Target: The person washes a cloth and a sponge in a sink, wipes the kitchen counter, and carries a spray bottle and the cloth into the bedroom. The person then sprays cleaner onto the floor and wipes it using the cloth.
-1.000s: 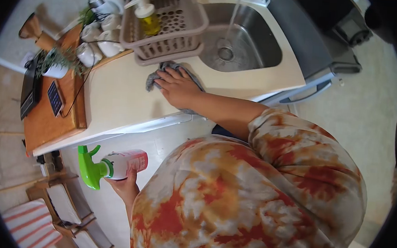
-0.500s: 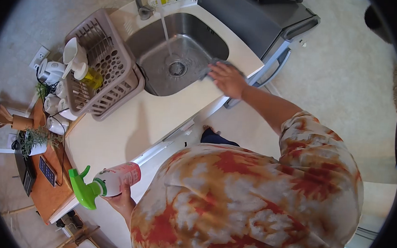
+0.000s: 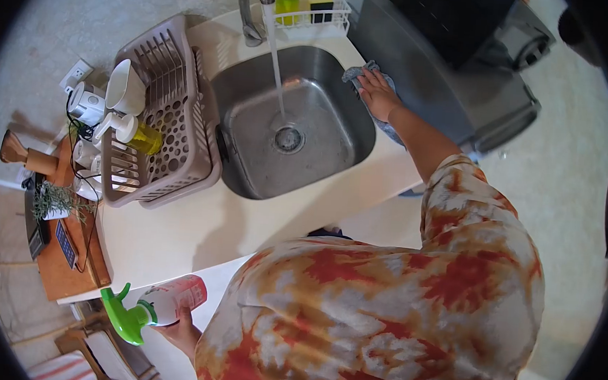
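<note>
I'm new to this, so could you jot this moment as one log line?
left hand: holds spray bottle | right hand: on cloth, beside sink | tap: running

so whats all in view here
counter: 1, cream, centre
sink: 1, grey, in counter
tap: 1, grey, behind sink
basket: 1, mauve, left of sink
container: 1, white, in basket
pump bottle: 1, yellow, in basket
wire rack: 1, white, behind sink
sponge: 1, yellow-black, in rack
soap bottle: 1, yellow-green, by rack
cups: several, white, left of basket
small appliance: 1, white, near cups
board: 1, brown, far left
plant: 1, green, on board
phone: 1, dark, on board
large appliance: 1, grey, right
striped cloth: 1, red-white, lower left
spray bottle: 1, pink-white-green, lower left
rag: 1, grey, right of sink
shirt: 1, orange-white, foreground
left hand: 1, bare, holding spray bottle
right hand: 1, bare, on rag
</note>
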`<state>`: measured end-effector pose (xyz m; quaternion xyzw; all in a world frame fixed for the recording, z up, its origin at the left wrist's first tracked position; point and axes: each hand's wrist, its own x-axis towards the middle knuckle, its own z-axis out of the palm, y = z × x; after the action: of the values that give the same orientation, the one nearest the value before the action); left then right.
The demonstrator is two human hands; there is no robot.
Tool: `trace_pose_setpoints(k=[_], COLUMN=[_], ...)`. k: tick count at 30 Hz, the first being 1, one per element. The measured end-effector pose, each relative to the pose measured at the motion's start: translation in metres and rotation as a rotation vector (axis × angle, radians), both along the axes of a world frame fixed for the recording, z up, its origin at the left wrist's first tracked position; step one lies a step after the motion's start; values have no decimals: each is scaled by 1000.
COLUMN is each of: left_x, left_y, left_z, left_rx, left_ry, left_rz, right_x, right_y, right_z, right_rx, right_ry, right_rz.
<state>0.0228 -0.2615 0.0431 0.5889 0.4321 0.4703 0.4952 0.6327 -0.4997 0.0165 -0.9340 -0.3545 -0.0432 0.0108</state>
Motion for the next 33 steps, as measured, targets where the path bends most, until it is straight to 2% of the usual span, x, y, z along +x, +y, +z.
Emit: trace_pose_setpoints(k=[6,9,11,12,13,14,15,18,20,21,22,24,26,28,30,33], left_x=[35,53,69,73,76,79,55,64,69,73,47,50,45,40,12,-7], left_y=[-13,-28,-49,-56,-65,-72,-37,-67,-78,-85,-43,-57,-64,-67,-33,-35], left_z=[15,16,16,17,16,17,16,13,13,13,9,12,13,10,-3,1], left_rx=[-9,15,4,3,-16,-36,-56,-7,-16,-20,-22,2,-19,-25,-17,-63], left_ry=[28,4,-3,-5,-19,-31,-5,-24,-4,-5,25,4,0,-18,-61,-57], left_rz=[110,150,211,232,248,261,233,240,285,295,255,238,253,257,202,172], right_x=[73,92,102,109,120,134,112,132,156,168,154,163,149,97,34,21], right_y=[82,108,119,120,122,124,141,136,129,122,132,115,94,72,83,32], right_z=[0,-6,7,7,12,19,18,78,91,87,57,41,26,41,48,31], right_rx=[-51,81,203,360,356,74,-232,-394,-721,-723,-752,-753,-827,-964,-1383,-1328], right_ry=[43,-21,-1,-51,-50,-153,-230,-383,-504,-509,-464,-475,-251,-226,-182,-164], right_rz=[49,76,-153,-164,-148,-96,-77,3,248,258,240,253,194,190,303,370])
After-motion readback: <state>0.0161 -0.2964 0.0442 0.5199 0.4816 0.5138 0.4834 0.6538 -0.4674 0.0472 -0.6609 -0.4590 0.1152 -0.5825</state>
